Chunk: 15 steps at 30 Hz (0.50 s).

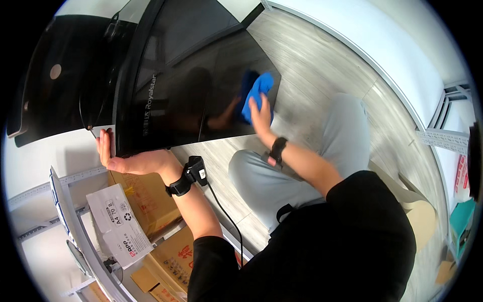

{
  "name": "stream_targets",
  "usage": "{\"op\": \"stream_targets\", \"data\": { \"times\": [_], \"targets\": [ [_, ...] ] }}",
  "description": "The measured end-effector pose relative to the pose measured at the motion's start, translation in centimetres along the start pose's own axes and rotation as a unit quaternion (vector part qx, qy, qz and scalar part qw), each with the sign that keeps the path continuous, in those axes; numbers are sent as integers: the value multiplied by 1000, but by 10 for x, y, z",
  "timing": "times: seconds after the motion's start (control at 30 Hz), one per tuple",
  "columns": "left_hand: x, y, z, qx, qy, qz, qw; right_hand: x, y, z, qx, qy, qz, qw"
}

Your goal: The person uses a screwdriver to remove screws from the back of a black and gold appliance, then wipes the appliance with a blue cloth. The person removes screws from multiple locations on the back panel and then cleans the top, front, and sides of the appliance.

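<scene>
A large glossy black appliance (191, 85) with slanted sides stands in front of me, its dark panel reflecting my arm. My left hand (136, 160) grips its near left corner, the fingers up along the side and the thumb underneath. Pressed against the panel near its right edge is a bunched blue cloth (258, 95), held in my right hand (261, 118). Slight motion blur softens that hand.
Below my left arm, a metal shelf rack (95, 256) holds cardboard boxes (173, 259) and a white paper box (118, 226). Another black curved panel (55, 100) is at the far left. A black cable (229, 221) trails from my left wrist strap. White shelving (445, 136) stands at right.
</scene>
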State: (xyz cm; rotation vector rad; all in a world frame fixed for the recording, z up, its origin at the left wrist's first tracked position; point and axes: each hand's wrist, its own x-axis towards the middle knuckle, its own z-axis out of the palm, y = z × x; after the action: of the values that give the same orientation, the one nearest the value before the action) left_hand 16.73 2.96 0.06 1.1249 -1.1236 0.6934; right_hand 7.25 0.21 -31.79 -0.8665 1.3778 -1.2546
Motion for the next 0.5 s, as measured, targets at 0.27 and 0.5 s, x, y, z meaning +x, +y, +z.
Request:
{"op": "stream_targets", "data": {
  "times": [0.27, 0.5],
  "targets": [
    [-2, 0, 0, -22, 19, -47, 998, 14, 31, 6, -3, 46, 32, 998],
    [0, -6, 0, 7, 35, -36, 999, 110, 103, -21, 153, -29, 238, 959]
  ]
}}
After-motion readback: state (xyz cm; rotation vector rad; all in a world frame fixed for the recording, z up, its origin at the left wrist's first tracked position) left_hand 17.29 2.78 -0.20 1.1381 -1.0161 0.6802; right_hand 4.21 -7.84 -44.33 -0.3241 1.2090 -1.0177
